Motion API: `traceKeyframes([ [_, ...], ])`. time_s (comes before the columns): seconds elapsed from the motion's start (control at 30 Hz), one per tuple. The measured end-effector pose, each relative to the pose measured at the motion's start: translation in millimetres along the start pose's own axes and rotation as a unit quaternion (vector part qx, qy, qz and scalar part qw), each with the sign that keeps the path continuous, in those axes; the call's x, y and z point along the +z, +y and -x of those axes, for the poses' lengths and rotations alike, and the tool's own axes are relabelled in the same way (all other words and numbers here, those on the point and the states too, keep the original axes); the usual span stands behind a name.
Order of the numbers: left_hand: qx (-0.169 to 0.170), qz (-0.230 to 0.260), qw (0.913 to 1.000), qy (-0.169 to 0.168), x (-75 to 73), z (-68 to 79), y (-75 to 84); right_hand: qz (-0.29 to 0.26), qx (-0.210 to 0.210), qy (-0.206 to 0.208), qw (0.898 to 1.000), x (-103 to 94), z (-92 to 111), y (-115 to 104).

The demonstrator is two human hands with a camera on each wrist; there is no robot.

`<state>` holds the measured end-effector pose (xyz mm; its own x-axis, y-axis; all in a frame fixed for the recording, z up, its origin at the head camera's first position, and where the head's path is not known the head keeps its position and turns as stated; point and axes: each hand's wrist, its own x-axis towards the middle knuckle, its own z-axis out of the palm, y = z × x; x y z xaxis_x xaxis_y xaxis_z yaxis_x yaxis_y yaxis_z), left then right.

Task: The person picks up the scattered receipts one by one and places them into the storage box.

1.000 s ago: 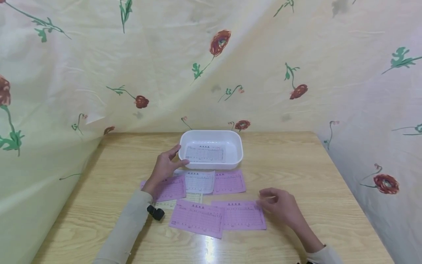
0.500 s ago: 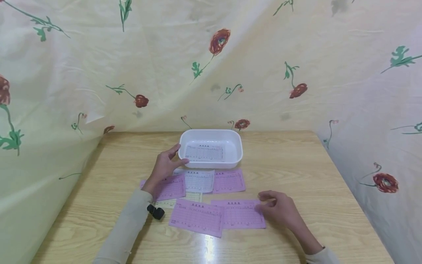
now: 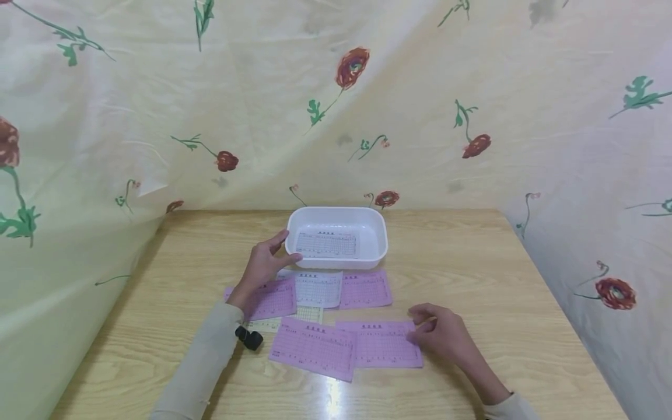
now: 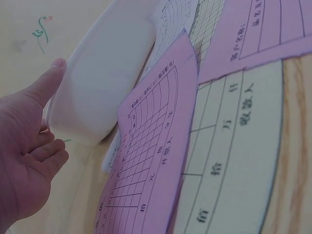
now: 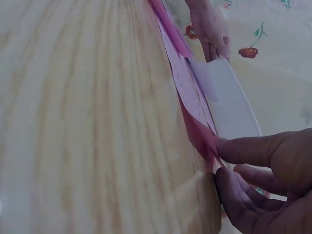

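My left hand grips the near left corner of a white plastic tub, thumb at the front rim and fingers along the left side. A white printed receipt slip lies inside the tub. On the table, my right hand pinches the right edge of a pink receipt slip. That edge bends up between thumb and fingertips in the right wrist view. Another pink slip overlaps its left side.
In front of the tub lie a white slip, a pink slip, another pink slip under the left wrist, and a pale yellow slip partly covered. A flowered cloth hangs behind the wooden table.
My right hand has shifted slightly left onto the right edge of the pink slip and now pinches it. The left hand and the tub have stayed in place.
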<state>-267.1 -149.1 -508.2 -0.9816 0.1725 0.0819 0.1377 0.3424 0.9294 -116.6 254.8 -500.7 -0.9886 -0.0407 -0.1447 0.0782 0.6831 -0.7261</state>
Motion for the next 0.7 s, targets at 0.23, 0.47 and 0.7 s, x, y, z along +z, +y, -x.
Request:
traceKeyframes([
  [0.23, 0.005, 0.003, 1.0000, -0.001, 1.1, 1.0, -1.4, 0.001, -0.007, -0.003, 1.000, 2.6, 1.2, 1.3],
  [0.47, 0.000, 0.002, 1.0000, -0.002, 1.2, 1.1, -1.7, 0.024, -0.008, -0.006, 1.000, 1.1, 1.9, 0.6],
  [0.7, 0.000, 0.003, 1.0000, 0.000, 0.8, 1.0, 1.3, 0.038, -0.018, -0.005, 0.999, -4.0, 1.8, -0.7],
])
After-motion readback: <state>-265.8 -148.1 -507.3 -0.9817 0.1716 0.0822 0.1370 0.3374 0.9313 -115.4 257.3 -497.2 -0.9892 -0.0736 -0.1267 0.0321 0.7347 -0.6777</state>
